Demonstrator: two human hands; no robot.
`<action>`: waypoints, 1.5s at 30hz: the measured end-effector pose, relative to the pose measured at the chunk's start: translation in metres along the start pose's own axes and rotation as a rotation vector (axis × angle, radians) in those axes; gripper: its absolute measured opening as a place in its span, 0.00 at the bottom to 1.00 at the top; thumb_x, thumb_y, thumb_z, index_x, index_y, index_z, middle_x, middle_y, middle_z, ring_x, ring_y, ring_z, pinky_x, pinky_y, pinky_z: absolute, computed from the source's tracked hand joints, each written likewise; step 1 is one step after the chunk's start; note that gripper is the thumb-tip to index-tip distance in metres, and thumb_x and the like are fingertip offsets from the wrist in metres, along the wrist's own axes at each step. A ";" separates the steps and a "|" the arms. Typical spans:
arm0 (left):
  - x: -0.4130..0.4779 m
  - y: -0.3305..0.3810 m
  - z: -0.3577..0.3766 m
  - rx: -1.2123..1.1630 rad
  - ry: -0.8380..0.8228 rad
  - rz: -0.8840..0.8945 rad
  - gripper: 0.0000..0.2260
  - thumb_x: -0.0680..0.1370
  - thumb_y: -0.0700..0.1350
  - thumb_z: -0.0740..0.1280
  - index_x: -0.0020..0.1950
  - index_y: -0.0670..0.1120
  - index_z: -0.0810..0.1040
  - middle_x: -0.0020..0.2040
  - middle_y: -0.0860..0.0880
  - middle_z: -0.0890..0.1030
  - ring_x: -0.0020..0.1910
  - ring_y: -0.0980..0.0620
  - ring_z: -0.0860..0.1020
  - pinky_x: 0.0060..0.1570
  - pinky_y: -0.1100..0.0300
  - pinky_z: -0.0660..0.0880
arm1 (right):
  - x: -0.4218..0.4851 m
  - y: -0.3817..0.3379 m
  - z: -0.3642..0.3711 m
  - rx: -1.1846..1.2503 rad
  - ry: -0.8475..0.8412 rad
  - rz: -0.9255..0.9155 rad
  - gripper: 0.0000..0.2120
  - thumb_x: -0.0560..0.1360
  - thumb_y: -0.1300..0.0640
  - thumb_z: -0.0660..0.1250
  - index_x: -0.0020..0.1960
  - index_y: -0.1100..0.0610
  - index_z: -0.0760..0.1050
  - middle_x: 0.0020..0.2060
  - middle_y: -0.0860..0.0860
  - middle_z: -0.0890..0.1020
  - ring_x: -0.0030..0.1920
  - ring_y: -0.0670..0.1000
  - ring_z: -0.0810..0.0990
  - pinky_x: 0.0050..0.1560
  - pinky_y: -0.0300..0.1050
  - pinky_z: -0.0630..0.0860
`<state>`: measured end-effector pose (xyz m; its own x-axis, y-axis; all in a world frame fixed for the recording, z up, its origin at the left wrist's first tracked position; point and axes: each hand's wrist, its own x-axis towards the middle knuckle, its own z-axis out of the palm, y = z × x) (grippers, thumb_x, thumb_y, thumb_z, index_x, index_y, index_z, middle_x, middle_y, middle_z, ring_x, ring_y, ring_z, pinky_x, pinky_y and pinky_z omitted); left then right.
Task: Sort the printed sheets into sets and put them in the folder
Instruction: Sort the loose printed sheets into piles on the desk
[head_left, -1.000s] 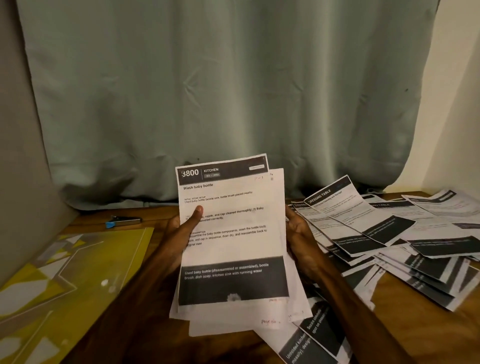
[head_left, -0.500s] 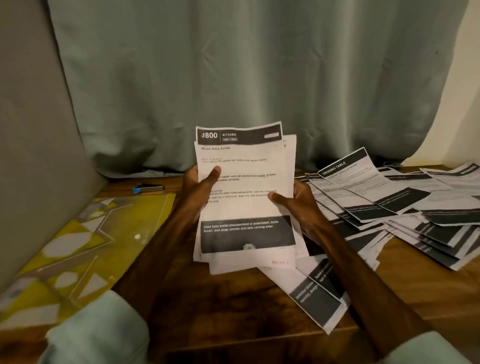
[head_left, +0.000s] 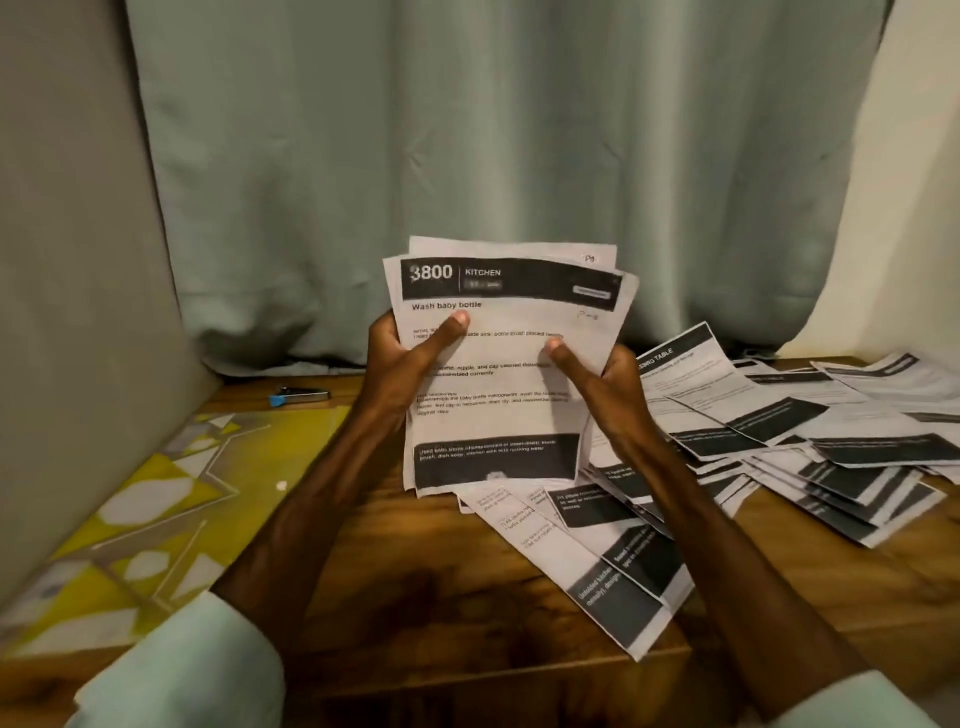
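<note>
White paper fills the middle of the view: a thin stack (head_left: 498, 364) stands upright above the table (head_left: 415, 597), held at both sides. The left hand (head_left: 400, 364) grips its left edge, thumb laid across the front and fingers curled behind; the right hand (head_left: 608, 384) grips the right edge the same way, thumb pressed on the page. The top page reads "3800 KITCHEN, Wash baby bottle", and the stack's upper edges are uneven, so I judge one set is gathered but not yet squared. Much is left to do. Many loose sheets (head_left: 779, 431) lie fanned and overlapping on the right of the table, some reaching under the right forearm. What I take for the folder (head_left: 156, 493), yellow with a pale pattern, lies flat at the left, well apart from the stack, and no sheet lies on it. The table is dark-grained wood. A small blue-tipped object (head_left: 301, 397) lies near its back edge, beyond the folder. A pale green curtain (head_left: 467, 130) hangs behind, a grey panel (head_left: 62, 260) closes the left side, and a cream wall (head_left: 924, 208) shows at the right.
</note>
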<state>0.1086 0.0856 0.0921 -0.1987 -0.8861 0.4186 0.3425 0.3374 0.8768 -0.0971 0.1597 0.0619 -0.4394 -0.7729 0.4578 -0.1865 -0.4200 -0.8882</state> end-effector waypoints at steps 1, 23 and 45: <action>0.001 0.000 0.000 0.013 -0.008 0.007 0.11 0.75 0.45 0.77 0.52 0.53 0.78 0.44 0.58 0.87 0.45 0.53 0.87 0.47 0.51 0.84 | 0.000 -0.003 0.001 0.023 0.004 0.005 0.09 0.77 0.53 0.73 0.57 0.49 0.80 0.47 0.41 0.87 0.49 0.42 0.86 0.44 0.37 0.82; 0.024 -0.035 -0.043 0.331 -0.047 -0.032 0.10 0.78 0.48 0.74 0.56 0.44 0.84 0.53 0.45 0.87 0.49 0.45 0.86 0.53 0.42 0.83 | 0.011 0.025 0.010 -0.347 -0.036 -0.071 0.13 0.79 0.60 0.71 0.63 0.60 0.79 0.53 0.47 0.83 0.50 0.48 0.85 0.41 0.28 0.78; 0.002 -0.054 -0.250 1.480 0.127 -0.292 0.28 0.74 0.54 0.76 0.66 0.41 0.73 0.66 0.40 0.77 0.65 0.38 0.73 0.63 0.46 0.72 | -0.047 0.083 0.181 -0.501 -0.533 0.309 0.06 0.72 0.59 0.78 0.47 0.60 0.83 0.42 0.54 0.87 0.39 0.52 0.86 0.37 0.47 0.83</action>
<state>0.3191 -0.0136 -0.0138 0.0100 -0.9712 0.2380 -0.9142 0.0876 0.3958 0.0674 0.0750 -0.0258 -0.0795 -0.9963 0.0332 -0.5536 0.0164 -0.8326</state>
